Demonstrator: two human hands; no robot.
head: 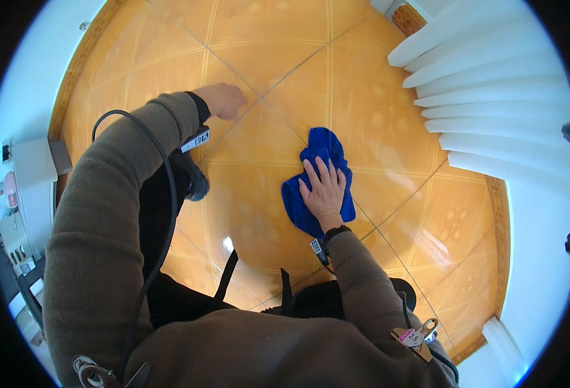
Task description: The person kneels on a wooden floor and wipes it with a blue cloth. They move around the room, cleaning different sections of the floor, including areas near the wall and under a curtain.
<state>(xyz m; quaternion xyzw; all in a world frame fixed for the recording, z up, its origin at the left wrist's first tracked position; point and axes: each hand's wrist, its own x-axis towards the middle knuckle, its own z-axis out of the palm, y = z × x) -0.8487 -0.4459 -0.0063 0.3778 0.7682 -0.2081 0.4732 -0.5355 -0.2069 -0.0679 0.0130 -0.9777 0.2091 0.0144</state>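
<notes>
My right hand (pixel 324 194) lies flat on a blue cloth (pixel 320 138), fingers spread and palm down. The cloth is crumpled, with folds sticking out around the hand, and rests on the glossy orange-yellow tiled floor (pixel 261 203). Up and to the left, my left hand (pixel 224 101) hangs beyond my bent leg, apart from the cloth. Its fingers curl downward and are partly hidden; I see nothing held in it. A black shoe (pixel 197 183) is planted on the tiles below that forearm.
White curtains (pixel 483 97) hang along the right wall, reaching near the floor. A patterned baseboard (pixel 500 228) edges that wall. On the left stand a white cabinet (pixel 35 165) and a pink device (pixel 10 189). A black cable (pixel 172 194) loops along my left sleeve.
</notes>
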